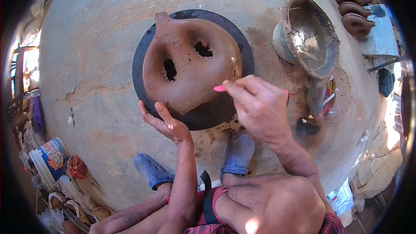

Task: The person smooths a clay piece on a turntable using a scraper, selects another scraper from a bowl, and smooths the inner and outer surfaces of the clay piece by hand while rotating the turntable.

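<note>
A brown wet clay piece [203,78] with two ragged dark holes and a small spout-like knob lies on a round dark board [247,56]. My left hand [167,123] is at the board's lower left rim, thumb and fingers apart, close to the clay's edge; contact with the clay is hard to make out. Over the clay's lower right side, my right hand [260,106] is closed on a thin pink tool [219,88]. Its pink tip points left out of the fingers, and a bit of pink shows behind the hand. The rest is hidden.
A clay-crusted basin [281,39] with murky water stands to the right, with small tools and a dark block [307,126] below it. Shaped clay pieces [357,24] line the upper right. A bucket [52,158] is at left. Blue clogs [238,149] are near the board.
</note>
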A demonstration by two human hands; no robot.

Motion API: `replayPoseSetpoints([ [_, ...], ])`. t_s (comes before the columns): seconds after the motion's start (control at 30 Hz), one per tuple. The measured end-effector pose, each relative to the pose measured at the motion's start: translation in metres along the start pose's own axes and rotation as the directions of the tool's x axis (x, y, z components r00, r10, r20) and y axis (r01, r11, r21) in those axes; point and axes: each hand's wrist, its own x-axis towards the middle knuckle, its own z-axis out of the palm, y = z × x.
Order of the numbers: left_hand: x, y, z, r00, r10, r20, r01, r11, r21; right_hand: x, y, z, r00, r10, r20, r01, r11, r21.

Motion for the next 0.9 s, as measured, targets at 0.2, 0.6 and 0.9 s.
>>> replayPoseSetpoints([
  [0.2, 0.028, -0.011, -0.004, 0.998, 0.061, 0.020, -0.061, 0.998, -0.006, 0.076, 0.073, 0.011, 0.955, 0.015, -0.296, -0.019, 1.000, -0.011],
  [0.6, 0.032, -0.007, -0.009, 0.973, 0.172, 0.156, -0.190, 0.976, 0.109, -0.002, 0.071, 0.043, 0.956, 0.177, -0.233, -0.110, 0.955, 0.275],
  [0.9, 0.015, -0.010, -0.006, 0.994, 0.079, 0.081, -0.080, 0.997, 0.004, -0.023, 0.046, 0.035, 0.855, 0.358, -0.376, -0.280, 0.928, 0.246],
])
